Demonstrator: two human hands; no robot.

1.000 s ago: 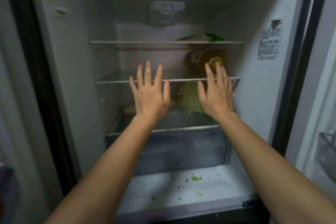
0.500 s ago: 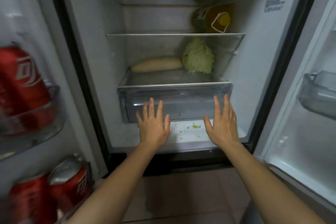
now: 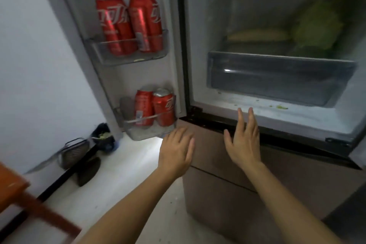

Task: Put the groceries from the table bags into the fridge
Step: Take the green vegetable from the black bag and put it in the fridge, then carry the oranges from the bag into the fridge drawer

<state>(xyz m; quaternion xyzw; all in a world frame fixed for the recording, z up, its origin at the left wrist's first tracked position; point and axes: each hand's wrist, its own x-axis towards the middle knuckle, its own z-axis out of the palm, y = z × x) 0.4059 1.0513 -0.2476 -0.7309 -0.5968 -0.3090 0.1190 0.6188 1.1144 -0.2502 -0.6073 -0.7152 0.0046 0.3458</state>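
Groceries from the table bags — none in view, and neither the bags nor the worktop shows, so their place cannot be told from here. What is stored sits in the open fridge (image 3: 200, 35).

Hands: left hand (image 3: 176, 150) and right hand (image 3: 244, 140) are both flat-fingered and hold nothing. They are stretched out before the fridge's lower front edge; whether either touches it cannot be told.

Step in hand, as judged: between items, with nothing being carried. The next move calls for going to the bags, taking up one item, and bringing it back while the door (image 3: 122, 77) stands open.

Count:
- Red cans — four showing: two in the upper door bin (image 3: 128, 55) and two in the lower door bin (image 3: 146, 130).
- Cabbage (image 3: 316, 29) — one, above the drawer at the back right.
- Long pale vegetable (image 3: 257, 34) — one, just left of the cabbage.
- Clear drawer (image 3: 277, 77) — one; contents not discernible.
- Green scraps (image 3: 282, 107) — a few on the fridge floor in front of the drawer.
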